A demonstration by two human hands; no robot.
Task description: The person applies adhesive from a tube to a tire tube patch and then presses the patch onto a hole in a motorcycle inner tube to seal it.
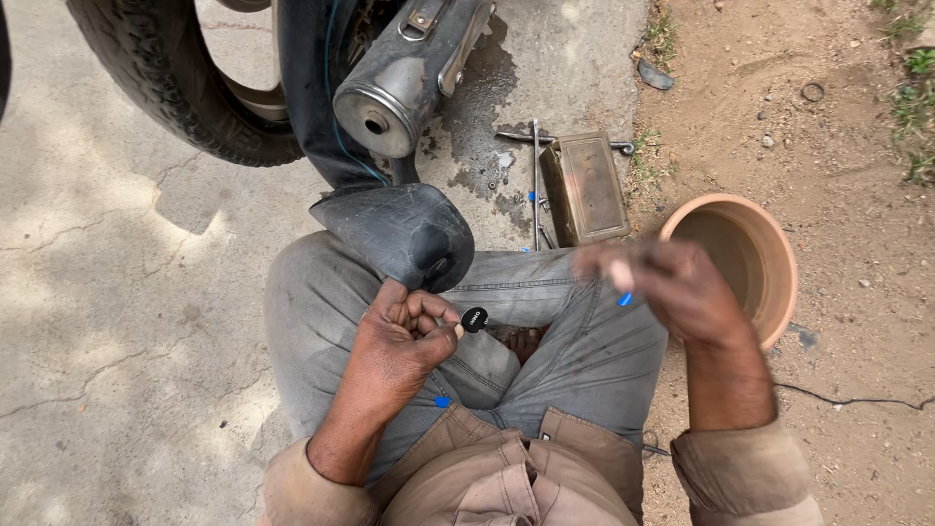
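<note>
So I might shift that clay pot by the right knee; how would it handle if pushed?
The clay pot looks thick-walled, so probably heavy and stiff. It lies tipped on loose dirt, so it may roll. Fired clay likely chips if knocked.

Single head view, looking steeply down, close.

Bright daylight; dappled shadows; motion-blurred right hand [672, 282]
</note>
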